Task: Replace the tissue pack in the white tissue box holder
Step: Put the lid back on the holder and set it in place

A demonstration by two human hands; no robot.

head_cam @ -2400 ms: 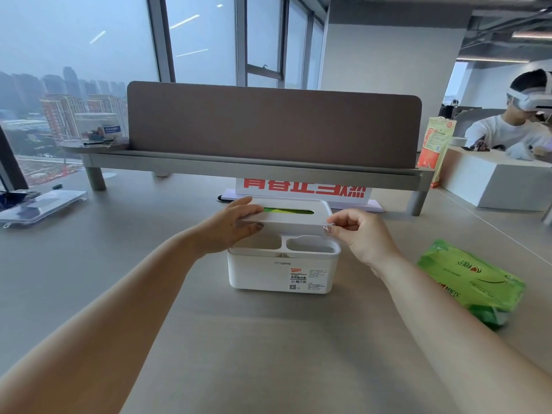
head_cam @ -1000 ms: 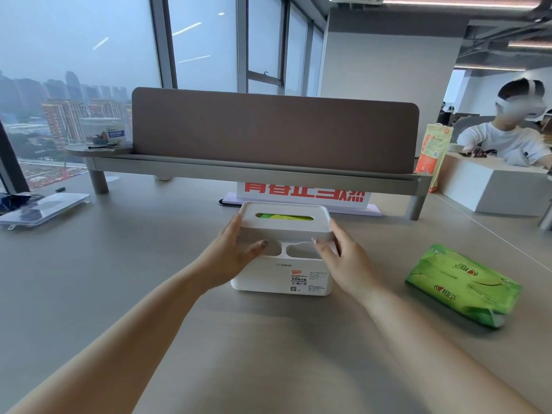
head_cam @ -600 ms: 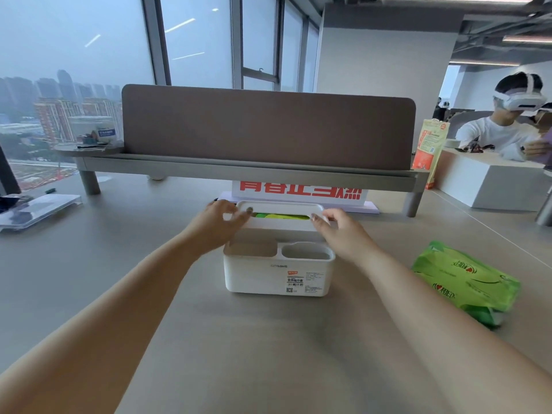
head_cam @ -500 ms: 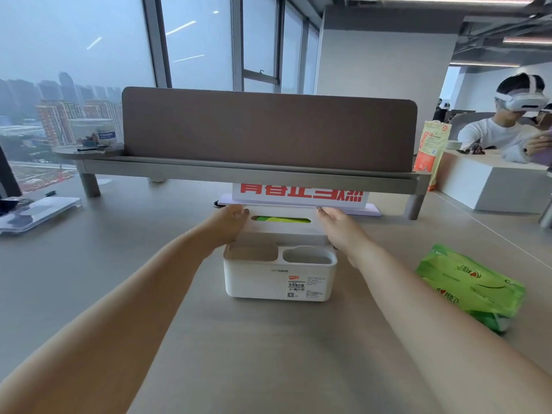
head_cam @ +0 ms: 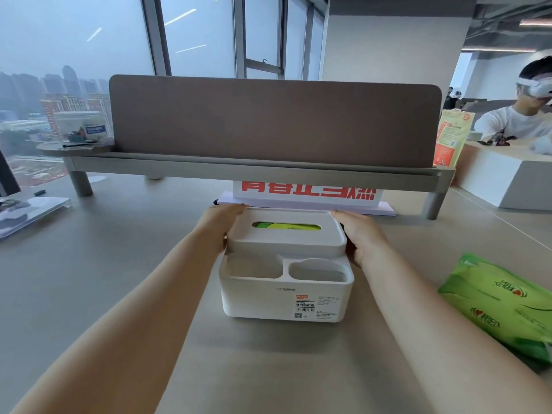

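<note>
White plastic tissue box holder [head_cam: 286, 289] at table [head_cam: 119, 279] centre. Lid [head_cam: 286, 234] clasped at its short ends: left hand [head_cam: 219, 227] one side, right hand [head_cam: 360, 237] opposite, fingers curled behind. Long axis left-right. Green tissue pack [head_cam: 504, 306] right of holder.

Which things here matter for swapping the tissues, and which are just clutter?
Job:
white plastic tissue box holder
its white slotted lid
green tissue pack inside
green tissue pack on desk
left hand
right hand

Clutter:
red-lettered white sign
orange bag
clear tray
</note>
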